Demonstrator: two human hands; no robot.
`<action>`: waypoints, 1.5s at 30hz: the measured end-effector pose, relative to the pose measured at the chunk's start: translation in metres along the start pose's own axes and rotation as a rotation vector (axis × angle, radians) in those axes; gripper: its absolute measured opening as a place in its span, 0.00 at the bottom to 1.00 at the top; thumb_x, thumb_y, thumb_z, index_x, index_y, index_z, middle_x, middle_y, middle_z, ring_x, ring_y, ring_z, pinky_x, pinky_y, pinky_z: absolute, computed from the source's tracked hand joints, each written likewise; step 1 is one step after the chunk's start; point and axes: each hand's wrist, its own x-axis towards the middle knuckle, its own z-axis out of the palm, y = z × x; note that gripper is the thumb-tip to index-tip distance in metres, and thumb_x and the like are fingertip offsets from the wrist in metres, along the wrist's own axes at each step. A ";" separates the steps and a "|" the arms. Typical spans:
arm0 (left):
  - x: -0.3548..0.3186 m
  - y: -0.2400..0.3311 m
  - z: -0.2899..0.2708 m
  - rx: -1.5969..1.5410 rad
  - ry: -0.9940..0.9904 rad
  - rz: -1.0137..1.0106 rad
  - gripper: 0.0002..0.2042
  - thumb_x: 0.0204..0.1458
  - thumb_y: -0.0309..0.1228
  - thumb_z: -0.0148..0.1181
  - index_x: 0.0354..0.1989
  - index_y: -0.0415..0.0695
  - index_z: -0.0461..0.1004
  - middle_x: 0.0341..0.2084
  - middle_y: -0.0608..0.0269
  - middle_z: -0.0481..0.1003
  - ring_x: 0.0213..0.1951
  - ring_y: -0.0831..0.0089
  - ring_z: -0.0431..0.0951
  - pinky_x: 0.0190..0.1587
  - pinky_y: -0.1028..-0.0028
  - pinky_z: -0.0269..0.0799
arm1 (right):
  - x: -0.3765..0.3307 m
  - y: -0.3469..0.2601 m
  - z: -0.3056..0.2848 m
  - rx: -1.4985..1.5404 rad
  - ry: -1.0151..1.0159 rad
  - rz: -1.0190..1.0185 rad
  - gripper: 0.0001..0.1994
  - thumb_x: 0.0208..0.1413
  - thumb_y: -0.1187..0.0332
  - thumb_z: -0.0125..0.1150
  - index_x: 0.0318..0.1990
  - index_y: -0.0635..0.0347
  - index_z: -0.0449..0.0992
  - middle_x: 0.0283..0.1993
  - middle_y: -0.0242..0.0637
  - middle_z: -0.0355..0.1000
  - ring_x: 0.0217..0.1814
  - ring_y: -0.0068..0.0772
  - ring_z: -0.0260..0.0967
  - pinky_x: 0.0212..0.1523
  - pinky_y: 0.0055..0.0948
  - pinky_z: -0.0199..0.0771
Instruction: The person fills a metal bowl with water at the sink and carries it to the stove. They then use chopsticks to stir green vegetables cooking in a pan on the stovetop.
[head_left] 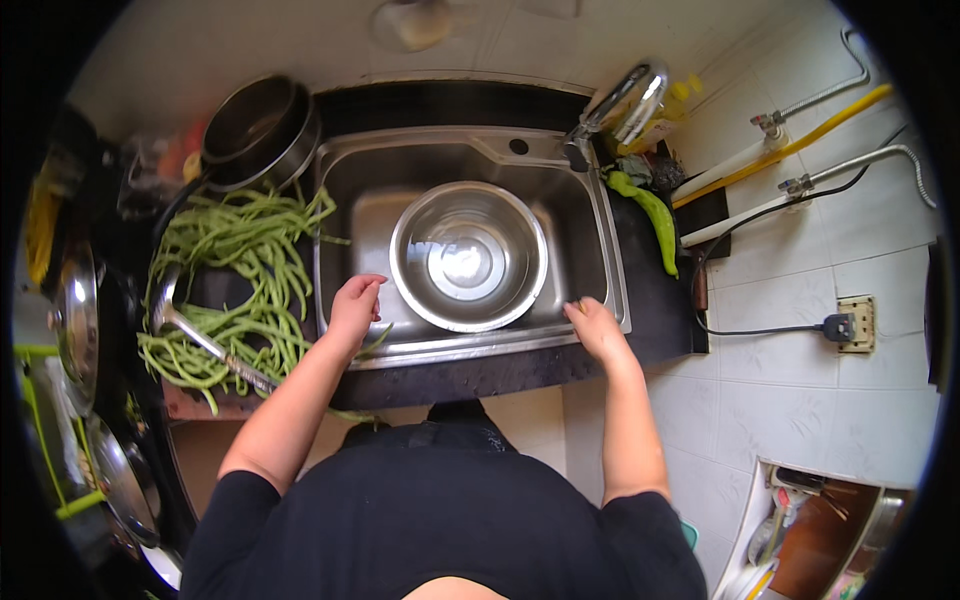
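1. Left hand [357, 308] — left of the bowl, above the sink's front edge; fingers curled, whether touching or gripping cannot be told.
2. Right hand [593, 326] — over the sink's right front; fingers curled, anything clamped at the tips cannot be told.
3. Bowl [411, 288] — steel, upright, apparently holding water [440, 255]. Risk: slopping, if knuckles knock the rim.
4. Sink [365, 210] — surrounds the bowl.
5. Beans [265, 255] — green, heaped left of the sink, strands overhanging. Risk: falling, if a forearm brushes them.
6. Ladle [205, 343] — lying across the beans, handle by the left arm [295, 400]. Risk: toppling, if snagged.
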 end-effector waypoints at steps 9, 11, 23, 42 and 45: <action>0.088 -0.061 0.027 0.464 0.152 -0.270 0.20 0.53 0.34 0.52 0.52 0.36 0.64 0.40 0.56 0.72 0.41 0.69 0.73 0.42 0.66 0.70 | 0.186 -0.002 0.028 -0.010 -0.490 0.120 0.17 0.53 0.64 0.45 0.33 0.76 0.71 0.25 0.51 0.72 0.19 0.42 0.72 0.24 0.35 0.71; 0.098 -0.071 0.028 0.272 0.053 -0.408 0.20 0.51 0.32 0.55 0.50 0.35 0.64 0.34 0.56 0.73 0.35 0.68 0.75 0.36 0.65 0.73 | 0.203 0.002 0.044 -0.080 -0.465 0.128 0.16 0.51 0.64 0.48 0.33 0.75 0.72 0.25 0.52 0.73 0.19 0.40 0.73 0.24 0.36 0.73; 0.086 -0.065 0.040 0.339 0.135 -0.316 0.14 0.39 0.19 0.65 0.32 0.35 0.66 0.25 0.59 0.71 0.23 0.72 0.74 0.21 0.75 0.75 | 0.226 0.019 0.048 -0.063 -0.385 -0.075 0.17 0.42 0.68 0.62 0.35 0.75 0.70 0.28 0.56 0.72 0.26 0.47 0.74 0.32 0.38 0.73; -0.068 0.034 0.016 -0.096 0.153 0.060 0.17 0.41 0.19 0.61 0.39 0.38 0.63 0.26 0.64 0.71 0.25 0.79 0.72 0.25 0.80 0.68 | 0.113 -0.102 -0.072 0.046 -0.251 -0.364 0.10 0.43 0.69 0.60 0.25 0.66 0.67 0.18 0.34 0.66 0.19 0.25 0.63 0.21 0.28 0.64; -0.116 0.036 0.005 -0.205 0.204 0.172 0.17 0.40 0.19 0.59 0.40 0.38 0.62 0.25 0.63 0.71 0.24 0.78 0.71 0.24 0.80 0.66 | 0.072 -0.134 -0.082 0.066 -0.257 -0.427 0.10 0.44 0.70 0.60 0.24 0.65 0.65 0.16 0.32 0.65 0.16 0.23 0.62 0.18 0.26 0.62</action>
